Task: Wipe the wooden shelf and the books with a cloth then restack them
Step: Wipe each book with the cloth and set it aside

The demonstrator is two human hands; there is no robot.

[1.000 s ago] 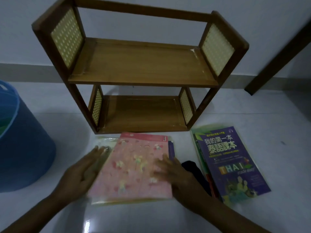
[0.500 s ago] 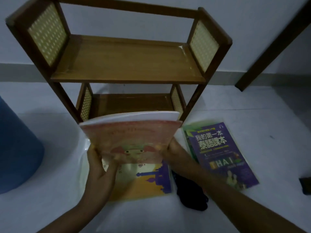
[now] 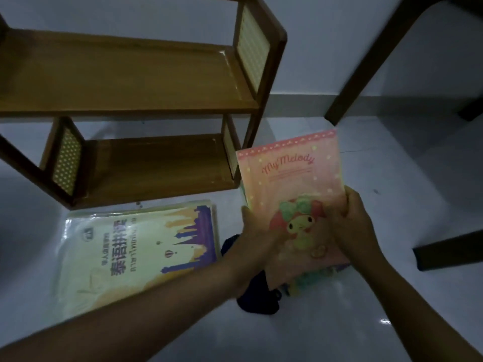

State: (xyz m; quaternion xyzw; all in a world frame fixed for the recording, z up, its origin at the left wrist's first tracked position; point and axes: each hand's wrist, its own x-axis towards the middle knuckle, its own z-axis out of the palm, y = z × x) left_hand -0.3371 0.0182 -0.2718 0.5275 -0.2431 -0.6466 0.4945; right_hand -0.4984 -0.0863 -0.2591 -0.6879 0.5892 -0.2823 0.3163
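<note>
Pink "My Melody" paperback book (image 3: 290, 189) gripped by both edges: left hand (image 3: 257, 246) on left edge, right hand (image 3: 350, 223) on right edge. Sits right of brown wooden two-tier shelf (image 3: 125, 82), over dark cloth (image 3: 257, 299).

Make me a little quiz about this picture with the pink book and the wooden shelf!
1. True or false: both boards of the wooden shelf are bare.
2. Which hands hold the pink book? A) left hand only B) right hand only C) both
3. Fill in: the dark cloth lies on the ____ between the pink book and the yellow book.

Key: 1 true; 2 C; 3 floor.
</note>
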